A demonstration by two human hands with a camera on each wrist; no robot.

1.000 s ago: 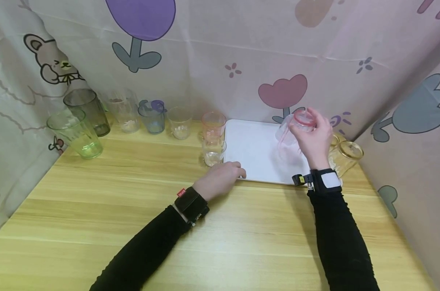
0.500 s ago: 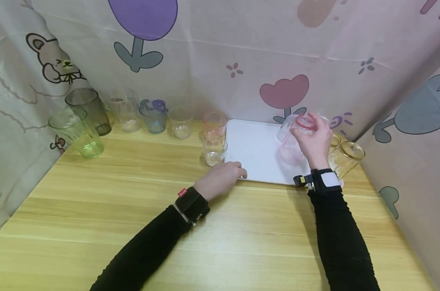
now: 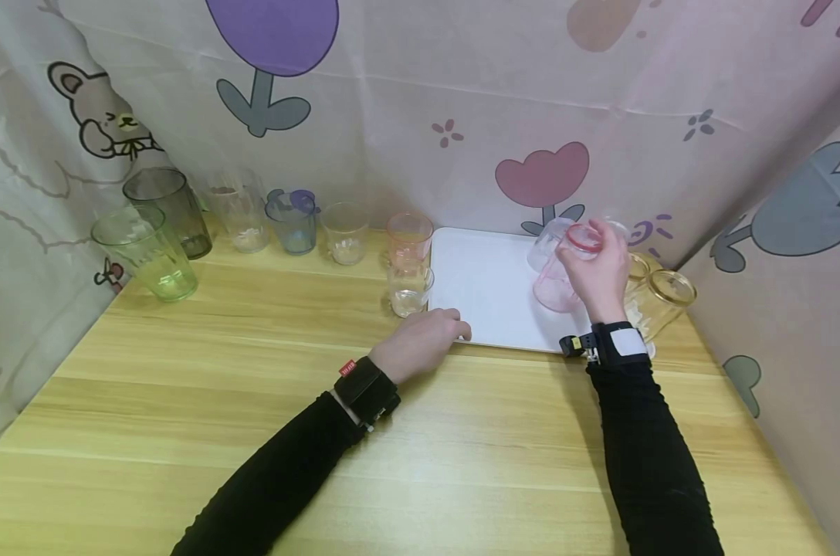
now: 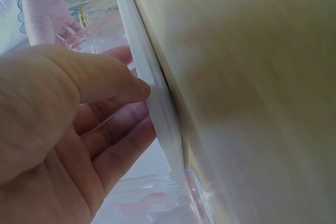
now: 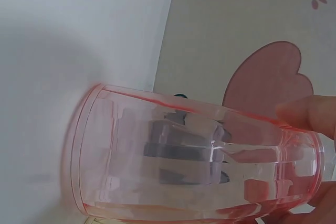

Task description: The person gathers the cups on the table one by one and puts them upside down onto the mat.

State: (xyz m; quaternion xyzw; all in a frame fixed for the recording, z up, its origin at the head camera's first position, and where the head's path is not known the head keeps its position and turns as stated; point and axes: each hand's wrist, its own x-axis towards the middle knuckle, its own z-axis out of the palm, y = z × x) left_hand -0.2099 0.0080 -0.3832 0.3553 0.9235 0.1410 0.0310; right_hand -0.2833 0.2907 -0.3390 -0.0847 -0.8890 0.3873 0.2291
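My right hand (image 3: 602, 272) holds a pink drinking glass (image 3: 556, 290) by its narrow base. The glass is upside down, and in the right wrist view the wide rim of the pink glass (image 5: 86, 150) meets the white tray's surface. At the front left edge of the white tray (image 3: 479, 274) is my left hand (image 3: 420, 344). The left wrist view shows the left thumb against the tray's rim (image 4: 157, 103), with the fingers over its inner side. A clear glass (image 3: 545, 241) stands behind the pink one, partly hidden by it and the right hand.
Amber glasses (image 3: 672, 288) stand upside down at the right end. Just left of the tray are a clear mug (image 3: 408, 293) and an upright pink glass (image 3: 409, 234). Further left stand several upright glasses, including blue (image 3: 291, 225), grey (image 3: 177, 216) and green (image 3: 156, 266), before the patterned curtain (image 3: 392, 100).
My right hand has lowered the pink glass slightly onto the tray, mostly in the first half second. The left hand has stayed at the tray's edge.
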